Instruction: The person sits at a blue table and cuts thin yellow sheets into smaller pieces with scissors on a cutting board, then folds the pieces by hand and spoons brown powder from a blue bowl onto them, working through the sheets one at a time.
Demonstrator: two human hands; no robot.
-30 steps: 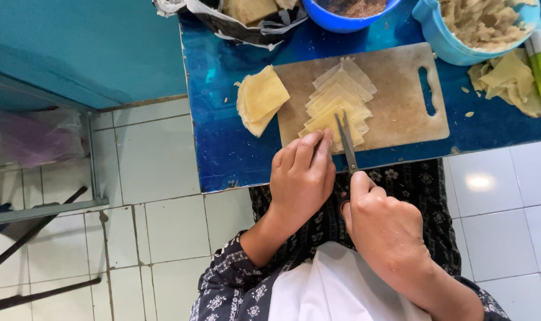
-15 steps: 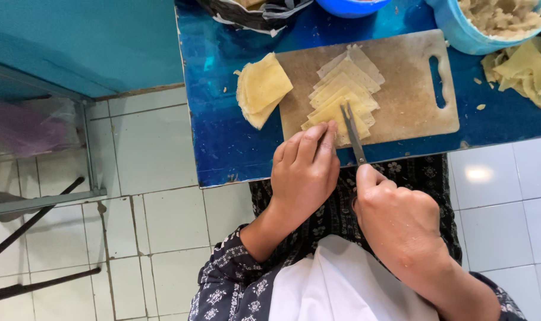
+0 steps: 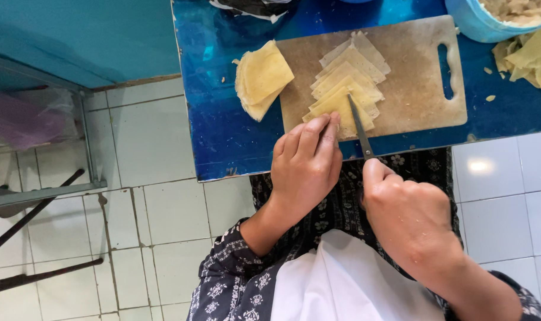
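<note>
1. A glossy blue worktop point(image 3: 223, 137) stands over a white tiled floor point(image 3: 151, 196), its near edge just ahead of the person's lap.
2. On it lies a wooden cutting board point(image 3: 413, 89), carrying a fanned stack of pale yellow sheets point(image 3: 345, 83) whose long axis runs diagonally away to the right.
3. The left hand point(image 3: 303, 169) is nearer, its fingers point(image 3: 318, 134) curled and pressing the stack's near end.
4. The right hand point(image 3: 410, 223) is closed around a knife point(image 3: 359, 128), whose blade lies on the sheets just right of those fingers.
5. Bare board lies to the right; a folded sheet pile point(image 3: 261, 77) lies off its left edge.
</note>
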